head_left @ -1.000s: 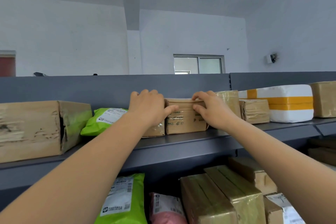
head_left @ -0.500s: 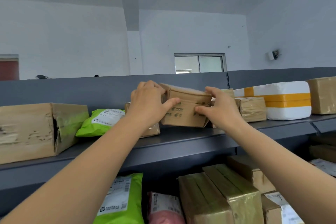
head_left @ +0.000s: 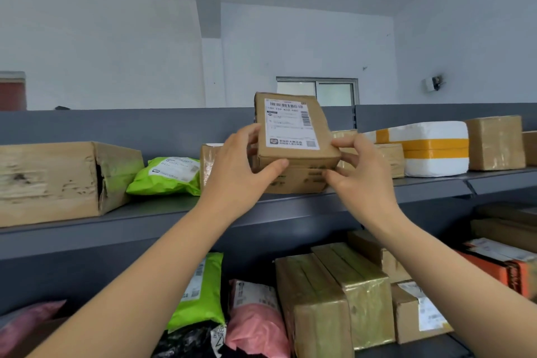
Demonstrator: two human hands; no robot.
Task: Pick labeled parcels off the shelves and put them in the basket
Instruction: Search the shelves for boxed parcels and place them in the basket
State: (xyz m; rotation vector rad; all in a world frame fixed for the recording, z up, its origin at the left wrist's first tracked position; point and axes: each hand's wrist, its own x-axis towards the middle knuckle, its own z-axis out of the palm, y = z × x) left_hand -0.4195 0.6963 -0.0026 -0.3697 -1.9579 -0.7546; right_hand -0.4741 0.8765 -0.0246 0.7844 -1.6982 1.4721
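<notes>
A small brown cardboard parcel (head_left: 293, 142) with a white shipping label on its upper face is lifted above the front of the grey upper shelf (head_left: 319, 200), its label tipped toward me. My left hand (head_left: 241, 166) grips its left side, thumb across the front edge. My right hand (head_left: 357, 171) grips its right side with thumb and fingers. No basket is in view.
On the upper shelf lie a big battered carton (head_left: 58, 180), a green mailer (head_left: 168, 174), a white foam box with yellow tape (head_left: 430, 148) and brown boxes (head_left: 497, 142). The lower shelf holds green and pink mailers and several taped cartons (head_left: 334, 293).
Both hands raised the parcel off the shelf and tipped it back toward me, so its labelled top face now shows; before, it stood among the other boxes.
</notes>
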